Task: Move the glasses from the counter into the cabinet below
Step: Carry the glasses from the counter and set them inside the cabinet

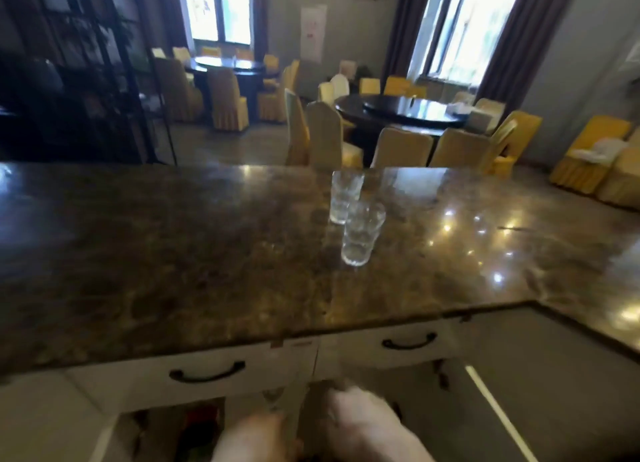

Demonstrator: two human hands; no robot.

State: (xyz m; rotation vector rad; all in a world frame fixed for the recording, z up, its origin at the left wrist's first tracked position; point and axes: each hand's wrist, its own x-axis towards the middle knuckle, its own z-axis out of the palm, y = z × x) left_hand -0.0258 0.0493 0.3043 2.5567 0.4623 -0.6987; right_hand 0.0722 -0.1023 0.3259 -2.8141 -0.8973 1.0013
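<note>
Two clear ribbed glasses stand upright on the dark marble counter [173,253], right of its middle. The nearer glass [362,234] partly overlaps the farther glass [344,194]. Both hands are low, under the counter's front edge, in front of the white cabinet. My left hand [258,439] is closed around a third clear glass [273,399], which rises blurred above its fingers. My right hand [367,423] is curled just right of it, by the cabinet's middle post. Blur hides whether it holds anything.
Two white drawers with black handles [207,375] [410,340] sit under the counter. Below them the cabinet opening [194,427] shows, with an open door [498,409] swung out at the right. The counter turns toward me at the right [588,323]. Dining tables and yellow chairs stand beyond.
</note>
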